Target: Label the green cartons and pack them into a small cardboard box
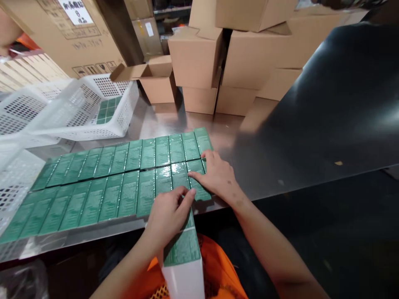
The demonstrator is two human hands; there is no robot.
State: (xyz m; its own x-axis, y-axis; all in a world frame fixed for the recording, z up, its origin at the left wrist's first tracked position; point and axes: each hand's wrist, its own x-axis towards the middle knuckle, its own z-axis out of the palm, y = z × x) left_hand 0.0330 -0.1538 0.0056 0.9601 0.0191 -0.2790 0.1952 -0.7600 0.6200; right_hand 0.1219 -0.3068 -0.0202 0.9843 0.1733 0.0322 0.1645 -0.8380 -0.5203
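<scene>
Small shrink-wrapped green boxes [146,193] lie side by side in two long rows on the metal table. My right hand [218,174] rests on the rows' right end, thumb and fingers spread apart and touching the end boxes. Just left of it, my left hand [170,211] is closed, its thumb lying over the curled fingers. Below that hand a stack of green boxes with white sides [183,249] stands upright between the table's edge and my body. The left hand's fingers wrap its upper end, partly hidden by the hand itself.
White perforated baskets [115,120] stand at the left, one with green boxes inside. An open carton [158,83] and several stacked cartons [196,58] line the back. A large printed carton [77,45] rises behind the baskets. Dark metal tabletop [327,116] extends right.
</scene>
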